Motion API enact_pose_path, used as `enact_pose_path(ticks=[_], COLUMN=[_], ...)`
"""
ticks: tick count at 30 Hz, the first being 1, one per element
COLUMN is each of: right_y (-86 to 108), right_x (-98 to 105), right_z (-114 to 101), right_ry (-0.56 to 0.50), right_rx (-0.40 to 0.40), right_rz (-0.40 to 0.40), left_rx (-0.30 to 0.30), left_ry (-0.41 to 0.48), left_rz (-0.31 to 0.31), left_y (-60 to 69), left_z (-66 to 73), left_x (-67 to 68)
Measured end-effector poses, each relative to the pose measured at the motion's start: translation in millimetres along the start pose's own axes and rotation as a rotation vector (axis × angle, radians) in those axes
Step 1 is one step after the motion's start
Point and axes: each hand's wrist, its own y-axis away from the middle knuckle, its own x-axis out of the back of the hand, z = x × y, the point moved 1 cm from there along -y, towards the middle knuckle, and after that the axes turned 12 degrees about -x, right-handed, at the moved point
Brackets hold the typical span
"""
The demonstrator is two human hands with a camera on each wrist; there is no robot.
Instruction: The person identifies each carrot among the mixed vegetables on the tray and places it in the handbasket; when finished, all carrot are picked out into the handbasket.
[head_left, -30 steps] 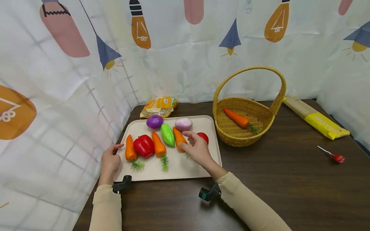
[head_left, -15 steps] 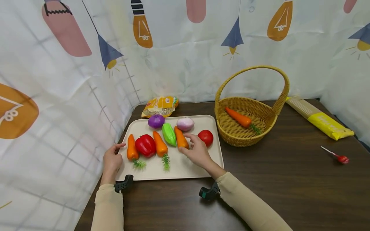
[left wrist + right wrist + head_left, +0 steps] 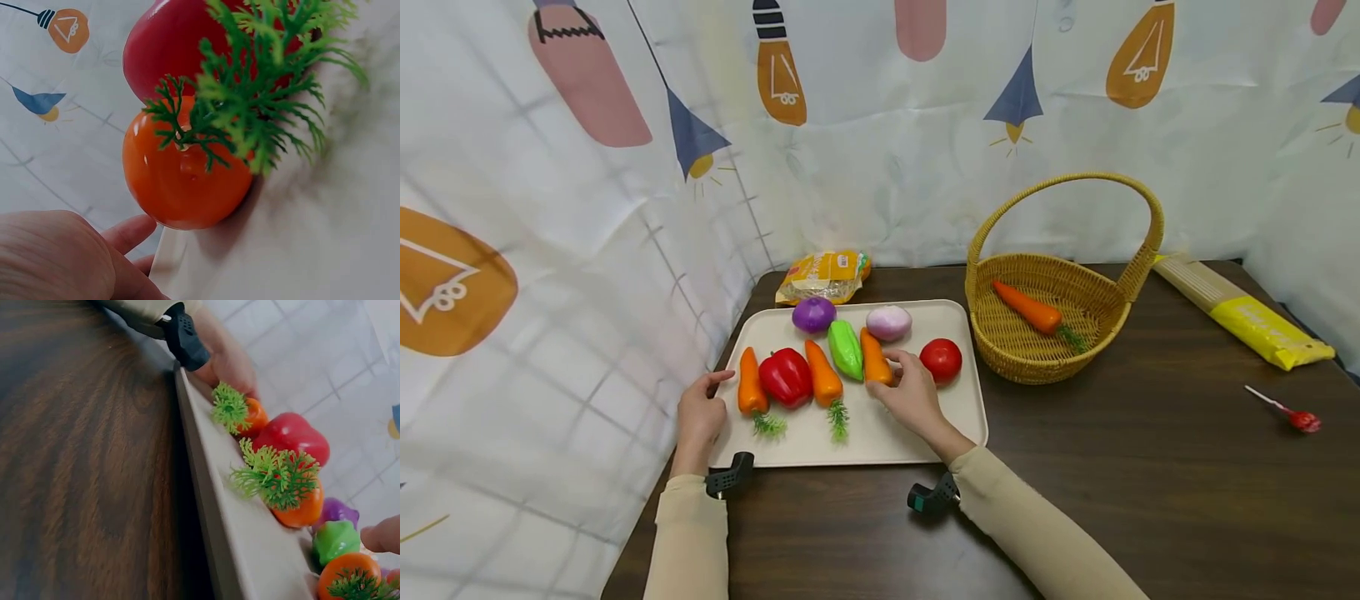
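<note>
My right hand (image 3: 916, 398) has its thumb and fingers bent to either side of the short orange carrot (image 3: 873, 354), pinching it near its thick end. In the right wrist view, its leafy carrot (image 3: 347, 572) lies beside a ridged green vegetable (image 3: 336, 541), a digit close above. My left hand (image 3: 702, 418) stays at the left edge of the cream tray (image 3: 865, 442), fingertips against the rim. Nearest it lies another carrot (image 3: 187, 181), then a red bell pepper (image 3: 787, 377) and a third carrot (image 3: 823, 379). A tomato (image 3: 941, 361) sits right of my right hand.
A purple onion (image 3: 814, 314) and a pale pink-purple onion (image 3: 889, 322) lie along the tray's back. A wicker basket (image 3: 1033, 367) holds a long carrot (image 3: 1028, 308). An orange food bag (image 3: 823, 277), a yellow noodle pack (image 3: 1270, 333) and a lollipop (image 3: 1303, 421) lie on the table.
My right hand has moved slightly left and down onto the carrot, uncovering the tomato; its thumb and fingers have drawn in. The left hand stays at the tray. The head view has swung slightly left.
</note>
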Motion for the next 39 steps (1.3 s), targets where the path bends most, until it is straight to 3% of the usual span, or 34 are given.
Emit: enact_pose_path(ticks=[8, 18, 30, 39], right_y=[-3.7, -7.2, -7.4, -0.1], right_x=[-8.7, -13.8, -2.4, 8.3], right_z=[-3.8, -1.8, 1.5, -0.8], right_ry=[0.076, 0.144, 0.154, 0.215], right_rx=[-0.021, 0.01, 0.02, 0.008], right_rz=[0.038, 0.088, 0.072, 0.002], left_rx=[-0.024, -0.007, -0.007, -0.015], left_ry=[-0.003, -0.004, -0.005, -0.012], left_rz=[0.014, -0.003, -0.008, -0.006], left_y=[0.8, 2.2, 0.9, -1.1], left_z=[0.2, -1.8, -0.6, -1.6], left_x=[-0.2, -0.9, -0.8, -0.3])
